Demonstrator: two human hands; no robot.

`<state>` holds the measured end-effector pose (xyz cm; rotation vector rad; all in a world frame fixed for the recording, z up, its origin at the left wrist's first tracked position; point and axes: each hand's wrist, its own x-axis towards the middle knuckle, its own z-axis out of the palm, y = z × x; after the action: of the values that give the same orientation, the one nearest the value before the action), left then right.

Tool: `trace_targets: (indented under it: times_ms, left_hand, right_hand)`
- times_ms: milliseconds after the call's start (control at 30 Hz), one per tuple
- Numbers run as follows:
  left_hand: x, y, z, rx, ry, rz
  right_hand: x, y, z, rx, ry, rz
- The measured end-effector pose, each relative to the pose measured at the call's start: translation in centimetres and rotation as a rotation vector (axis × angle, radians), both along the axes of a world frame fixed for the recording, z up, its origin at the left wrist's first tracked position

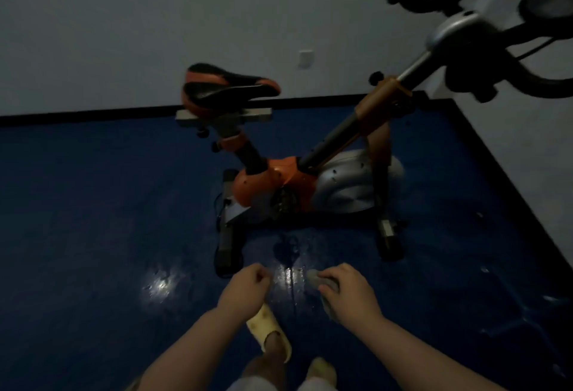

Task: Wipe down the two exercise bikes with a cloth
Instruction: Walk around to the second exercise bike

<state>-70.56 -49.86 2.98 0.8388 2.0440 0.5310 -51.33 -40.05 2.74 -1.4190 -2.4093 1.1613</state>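
Observation:
An orange and silver exercise bike [310, 183] stands on the blue floor ahead of me, its black and orange saddle [229, 87] at the left and black handlebars [483, 59] at the upper right. My right hand [350, 291] is closed around a crumpled grey cloth [319, 279], held low in front of the bike and clear of it. My left hand [248, 288] is curled into a loose fist beside it, with nothing in it. Only one bike is in view.
The blue floor [108, 235] shines wet with water spots just before the bike's base. White walls meet in a corner behind and to the right of the bike. My feet in pale yellow slippers [269, 331] stand below my hands.

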Motion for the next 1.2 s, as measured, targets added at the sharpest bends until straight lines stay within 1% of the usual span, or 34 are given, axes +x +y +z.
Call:
trace_targets:
  times_ms: [200,333,533,667,733,867,1033,1200]
  left_hand:
    - [-4.3,-8.6,0.0,0.040,0.032,0.200]
    - [-8.2,-12.6,-1.0,0.054,0.015,0.241]
    - [-17.0,-19.1,-1.1,0.028,0.040,0.246]
    - [-23.4,-21.7,-1.5,0.013,0.063,0.271]
    - [-25.5,-21.9,-1.5,0.004,0.064,0.291]
    - [-28.4,-19.6,-1.6,0.062,0.010,0.289]
    - [-32.9,-14.5,-1.4,0.104,-0.002,0.236]
    - [-40.1,-9.8,-0.2,0.102,0.057,0.259]
  right_hand:
    - [-6.1,-6.1,0.0,-0.013,-0.003,0.229]
    - [-12.1,-9.4,-0.1,0.019,-0.005,0.301]
    - [-21.5,-14.3,-0.3,0.036,-0.022,0.310]
    - [-27.2,-16.2,-0.4,0.054,-0.024,0.294]
    - [-29.4,-16.5,0.0,0.058,-0.032,0.290]
    - [-33.5,-15.5,0.6,0.087,-0.014,0.256]
    - [-39.2,-11.5,0.3,0.080,-0.016,0.237]
    - [-45.6,-6.1,0.6,0.063,0.013,0.238]
